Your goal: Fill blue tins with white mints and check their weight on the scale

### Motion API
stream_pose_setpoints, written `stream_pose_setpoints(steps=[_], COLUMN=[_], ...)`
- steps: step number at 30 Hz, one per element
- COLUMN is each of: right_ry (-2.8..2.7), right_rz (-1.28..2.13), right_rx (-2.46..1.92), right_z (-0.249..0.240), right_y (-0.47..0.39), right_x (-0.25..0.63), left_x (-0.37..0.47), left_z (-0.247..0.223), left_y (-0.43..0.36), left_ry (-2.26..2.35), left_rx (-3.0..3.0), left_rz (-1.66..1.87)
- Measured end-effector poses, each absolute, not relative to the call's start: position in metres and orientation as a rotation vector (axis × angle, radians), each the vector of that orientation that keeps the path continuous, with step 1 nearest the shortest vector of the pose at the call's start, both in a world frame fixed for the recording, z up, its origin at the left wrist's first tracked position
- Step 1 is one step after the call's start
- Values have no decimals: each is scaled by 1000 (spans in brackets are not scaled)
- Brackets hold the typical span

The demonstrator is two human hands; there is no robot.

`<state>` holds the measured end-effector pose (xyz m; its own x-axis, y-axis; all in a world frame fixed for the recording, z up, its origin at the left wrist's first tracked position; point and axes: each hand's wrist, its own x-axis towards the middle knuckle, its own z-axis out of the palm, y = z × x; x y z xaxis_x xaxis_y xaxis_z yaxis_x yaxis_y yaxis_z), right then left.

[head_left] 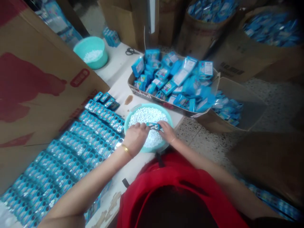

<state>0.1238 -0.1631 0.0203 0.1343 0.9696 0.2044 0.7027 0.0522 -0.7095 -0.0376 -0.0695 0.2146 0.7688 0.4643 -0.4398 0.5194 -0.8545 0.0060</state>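
Observation:
My left hand [136, 138] and my right hand [167, 131] hold a small blue box [153, 126] between them, one at each end. White bits show along the side of the box that faces me. Directly beneath it is a turquoise basin [127, 122] filled with small white pellets [148, 114]. The fingers of both hands are closed on the box, and the left fingertips are partly hidden. To the left of the basin, many similar blue boxes [87, 136] stand packed in long rows on the table, several with white pellets on top.
A shallow carton [163, 104] heaped with blue packets sits beyond the basin. Farther back are a second turquoise basin [103, 58], scissors [131, 51] and a small stack of boxes [111, 37]. A large cardboard box [47, 104] rises at left. Packet-filled cartons [228, 68] stand on the right.

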Motion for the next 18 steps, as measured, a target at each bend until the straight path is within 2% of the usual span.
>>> stream_pose_setpoints(steps=[4, 7, 12, 15, 18], right_ry=[-1577, -1480, -1378, -1350, -1341], right_rz=[462, 460, 459, 467, 483], right_rx=[-1723, -1743, -1755, -1761, -1762], right_z=[18, 20, 26, 27, 28], right_y=[-166, -166, -163, -161, -160], right_x=[130, 137, 143, 143, 144], left_x=[-56, -73, -68, -59, -62], left_z=[187, 127, 32, 9, 6], left_y=[-51, -36, -63, -84, -88], left_ry=[989, 1125, 947, 855, 804], left_rx=[2779, 2517, 2329, 2224, 2125], left_rz=[-480, -440, -432, -339, -240])
